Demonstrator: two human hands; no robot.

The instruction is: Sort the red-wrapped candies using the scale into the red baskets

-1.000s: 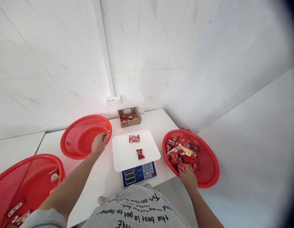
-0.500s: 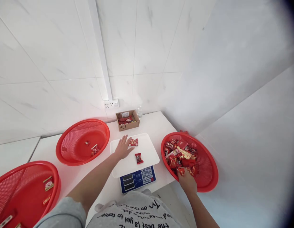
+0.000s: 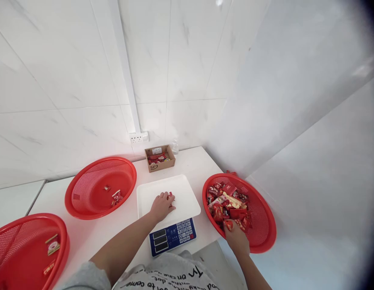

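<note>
My left hand [image 3: 162, 206] rests on the white tray [image 3: 187, 189] of a blue electronic scale [image 3: 171, 237], fingers curled over red candy packets [image 3: 170, 195] that mostly hide beneath it. My right hand [image 3: 235, 238] reaches into the near edge of the right red basket [image 3: 265, 237], fingers down among a heap of red wrapped candies [image 3: 227, 199]; what they grip is hidden. The middle red basket [image 3: 84, 193] left of the scale holds two small packets [image 3: 116, 197].
A third red basket [image 3: 11, 249] with a few packets sits at the lower left. A small cardboard box [image 3: 159, 158] with red packets stands by the wall, below a wall socket [image 3: 138, 137]. The white table meets tiled walls at back and right.
My left hand let go a packet into the middle basket, swung right onto the scale tray and closed over the two candies there. My right hand stayed in the right basket.
</note>
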